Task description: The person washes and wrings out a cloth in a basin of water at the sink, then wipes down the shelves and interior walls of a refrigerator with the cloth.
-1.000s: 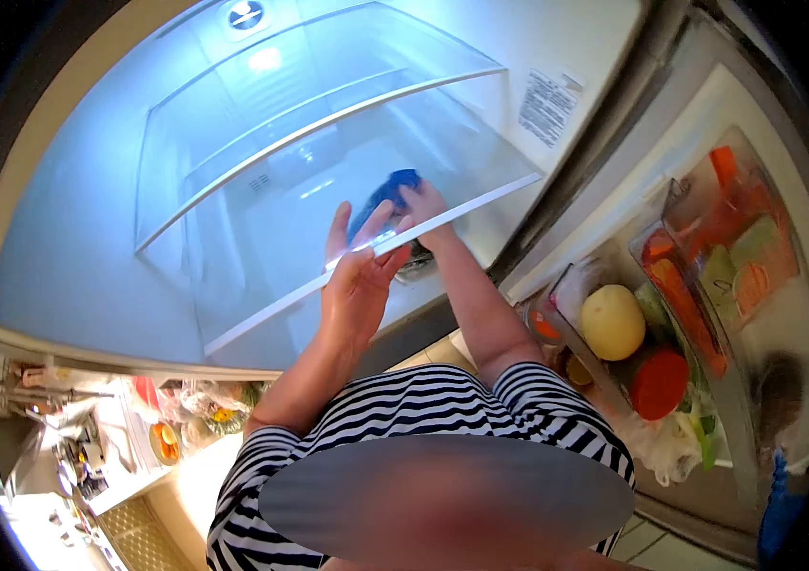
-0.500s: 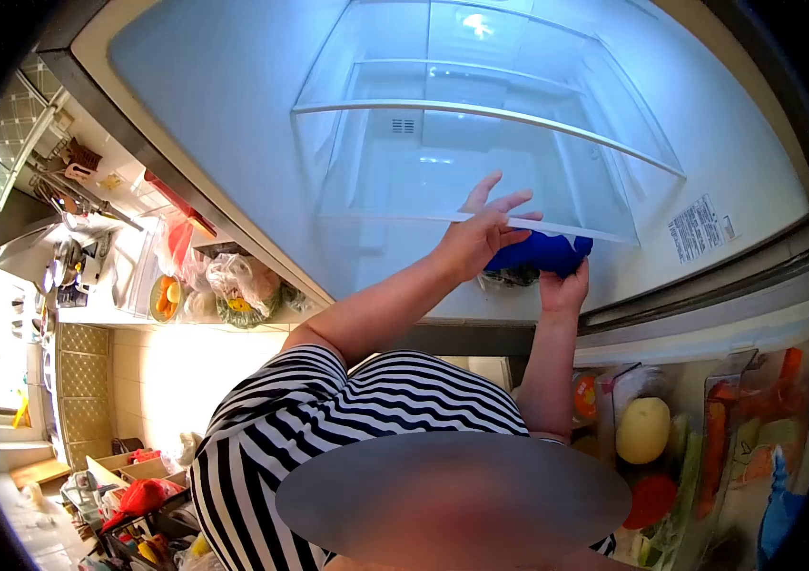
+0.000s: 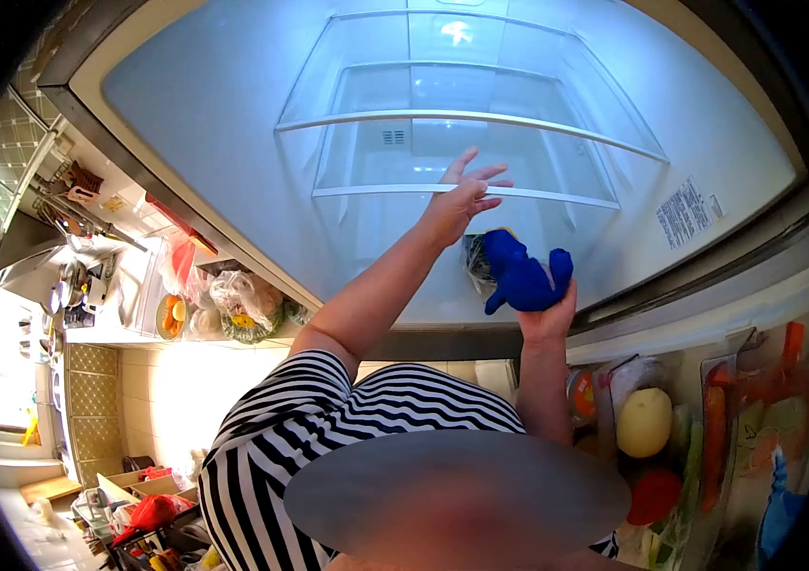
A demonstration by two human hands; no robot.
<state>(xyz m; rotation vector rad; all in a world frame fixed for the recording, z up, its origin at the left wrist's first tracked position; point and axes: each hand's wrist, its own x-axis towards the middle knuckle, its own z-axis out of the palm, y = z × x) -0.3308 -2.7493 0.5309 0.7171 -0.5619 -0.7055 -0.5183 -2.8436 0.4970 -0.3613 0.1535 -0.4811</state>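
Note:
My left hand (image 3: 466, 200) is at the front edge of the lower glass shelf (image 3: 366, 190), thumb and fingers spread around its white trim. In my right hand (image 3: 549, 319) is a bunched blue cloth (image 3: 523, 276), held low at the front of the fridge, under the shelf. Beside the cloth lies a dark bundle in clear plastic (image 3: 477, 262), on the fridge floor; what is inside is hard to make out. Higher up sits another glass shelf (image 3: 471, 116).
The open fridge door at the right has bins with a pale round item (image 3: 643, 423), a red lid (image 3: 654, 496) and vegetables. Bagged food (image 3: 245, 300) and an orange-filled bowl (image 3: 172, 315) stand on a counter at the left. Lower left are boxes and a red bag (image 3: 150, 512).
The view has swung to the right and settled. My right hand has brought the blue cloth out from behind the lower shelf, lower and nearer. My left hand has stayed at the shelf edge.

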